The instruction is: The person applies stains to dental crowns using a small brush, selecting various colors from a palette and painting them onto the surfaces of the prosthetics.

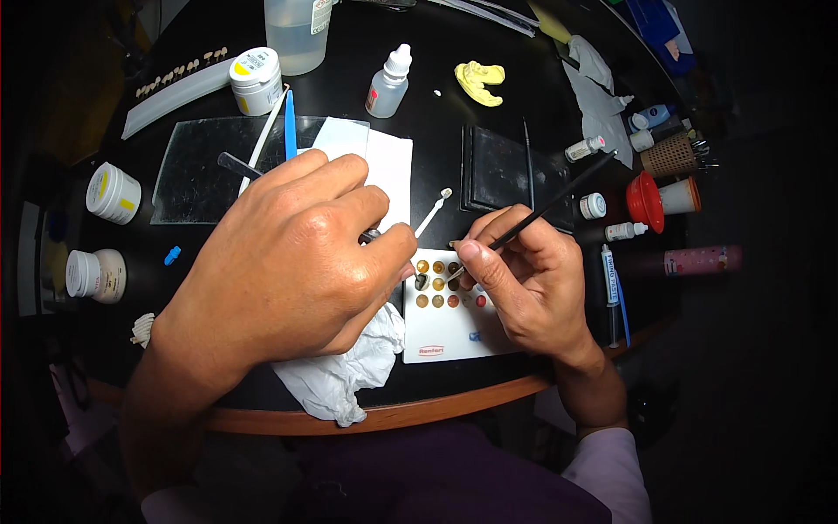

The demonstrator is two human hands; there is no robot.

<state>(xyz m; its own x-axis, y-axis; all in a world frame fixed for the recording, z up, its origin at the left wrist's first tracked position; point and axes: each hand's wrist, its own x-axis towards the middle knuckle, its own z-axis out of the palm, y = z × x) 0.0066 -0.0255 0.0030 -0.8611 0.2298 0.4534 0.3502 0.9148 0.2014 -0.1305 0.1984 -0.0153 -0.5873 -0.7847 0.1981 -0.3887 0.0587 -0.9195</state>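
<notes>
Black tabletop point(433, 144) with wooden edge bears a white palette point(454, 336). Your right hand point(532, 284) pinches a dark brush point(552, 203), tip at the palette's coloured wells. Your left hand point(301, 253) curls beside them; its grip cannot be determined.

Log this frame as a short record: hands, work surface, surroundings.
Left hand: fingers curled, what they grip mostly hidden
Right hand: holds slim dark brush, tip over palette
Palette: white, round coloured wells
Near edge: crumpled white tissue
Far side: dropper bottle, yellow arch-shaped model
Right side: red bowl
</notes>
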